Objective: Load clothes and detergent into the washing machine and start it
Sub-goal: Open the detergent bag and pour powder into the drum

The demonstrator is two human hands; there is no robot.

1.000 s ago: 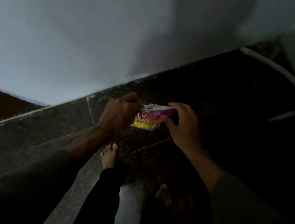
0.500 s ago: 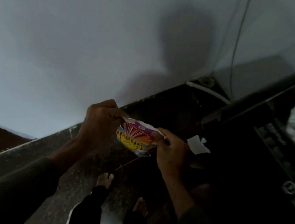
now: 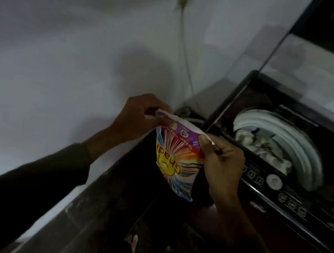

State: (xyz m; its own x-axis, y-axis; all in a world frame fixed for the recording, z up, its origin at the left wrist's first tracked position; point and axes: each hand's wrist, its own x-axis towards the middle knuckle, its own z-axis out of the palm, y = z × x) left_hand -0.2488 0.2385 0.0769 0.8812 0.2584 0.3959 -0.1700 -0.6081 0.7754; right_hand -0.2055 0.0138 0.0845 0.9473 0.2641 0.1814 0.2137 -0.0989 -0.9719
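A glossy, crinkled detergent packet [image 3: 178, 162], purple-topped with a rainbow sunburst, hangs in open air just left of the washing machine [image 3: 292, 204]. The left hand [image 3: 139, 118] pinches its top left corner and the right hand [image 3: 221, 162] its top right. The machine's round white drum rim [image 3: 293, 135] rings pale clothes [image 3: 262, 146]. A smooth wall [image 3: 65, 47] lies left.

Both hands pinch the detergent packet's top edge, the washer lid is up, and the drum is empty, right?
Not quite. The head view shows the drum holding light-coloured clothes, so it is not empty. The rest stands: the left hand and right hand pinch the detergent packet at its top edge, and the washer lid is up.
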